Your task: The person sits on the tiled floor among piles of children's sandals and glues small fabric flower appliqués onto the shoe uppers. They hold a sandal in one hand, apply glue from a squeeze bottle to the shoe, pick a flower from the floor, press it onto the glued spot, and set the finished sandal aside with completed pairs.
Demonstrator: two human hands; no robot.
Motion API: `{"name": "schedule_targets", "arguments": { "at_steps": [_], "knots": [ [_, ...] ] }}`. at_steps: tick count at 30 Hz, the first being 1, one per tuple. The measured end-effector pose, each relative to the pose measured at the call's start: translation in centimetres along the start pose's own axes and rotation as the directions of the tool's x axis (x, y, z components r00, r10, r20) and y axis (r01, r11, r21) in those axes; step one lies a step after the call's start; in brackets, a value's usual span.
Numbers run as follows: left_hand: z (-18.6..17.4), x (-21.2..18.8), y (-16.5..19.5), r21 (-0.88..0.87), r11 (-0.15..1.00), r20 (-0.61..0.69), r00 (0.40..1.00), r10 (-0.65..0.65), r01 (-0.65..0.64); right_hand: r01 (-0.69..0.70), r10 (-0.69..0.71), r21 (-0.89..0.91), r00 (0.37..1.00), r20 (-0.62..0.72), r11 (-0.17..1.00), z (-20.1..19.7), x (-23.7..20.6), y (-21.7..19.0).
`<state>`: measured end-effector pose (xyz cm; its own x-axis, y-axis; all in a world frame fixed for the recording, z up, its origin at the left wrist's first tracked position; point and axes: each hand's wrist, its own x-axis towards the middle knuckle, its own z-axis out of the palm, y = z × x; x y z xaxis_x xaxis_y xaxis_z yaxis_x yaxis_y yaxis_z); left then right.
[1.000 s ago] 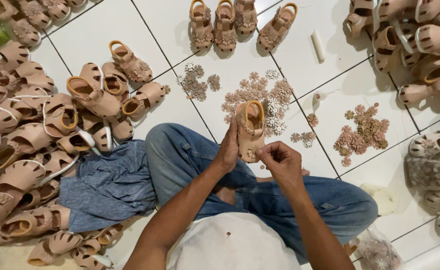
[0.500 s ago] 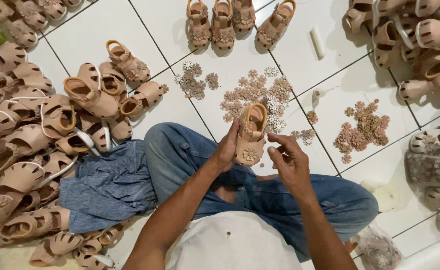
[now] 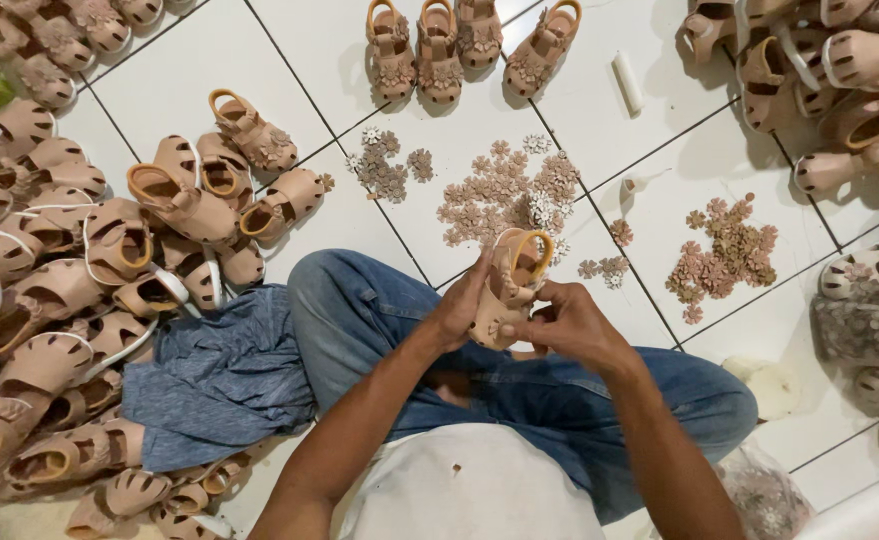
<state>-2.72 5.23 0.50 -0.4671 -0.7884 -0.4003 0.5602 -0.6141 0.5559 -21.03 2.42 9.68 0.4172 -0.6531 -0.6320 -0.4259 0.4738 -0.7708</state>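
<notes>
I sit cross-legged in blue jeans on a white tiled floor. My left hand [image 3: 463,305] grips a small beige child's sandal [image 3: 516,280] by its side, toe end towards me. My right hand [image 3: 572,322] pinches at the sandal's front, fingers pressed against its upper. Just beyond the sandal lies a spread of small beige and white flower ornaments [image 3: 500,195]. Whether a flower is between my right fingers I cannot tell.
A big heap of beige sandals [image 3: 70,270] fills the left, another pile [image 3: 830,70] the top right. Several sandals with flowers [image 3: 460,45] stand in a row at the top. More flower piles [image 3: 725,255] [image 3: 390,165] lie around, a blue cloth [image 3: 215,380] by my left knee, a white stick [image 3: 627,82].
The sandal has come down and closer to my lap, tilting over. My right hand has moved from beside it onto its front end.
</notes>
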Motion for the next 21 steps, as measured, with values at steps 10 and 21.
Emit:
{"name": "schedule_targets", "arguments": {
  "at_steps": [10,21],
  "knots": [
    [0.9,-0.4,0.7,0.030,0.997,-0.012,0.997,-0.070,0.071,0.046,-0.046,0.015,0.999,-0.006,0.999,1.4,-0.3,2.4],
    [0.5,0.2,0.8,-0.001,0.991,0.031,0.991,-0.132,0.132,0.149,-0.165,0.142,0.981,0.106,0.979,0.4,-1.5,2.3]
  ]
}}
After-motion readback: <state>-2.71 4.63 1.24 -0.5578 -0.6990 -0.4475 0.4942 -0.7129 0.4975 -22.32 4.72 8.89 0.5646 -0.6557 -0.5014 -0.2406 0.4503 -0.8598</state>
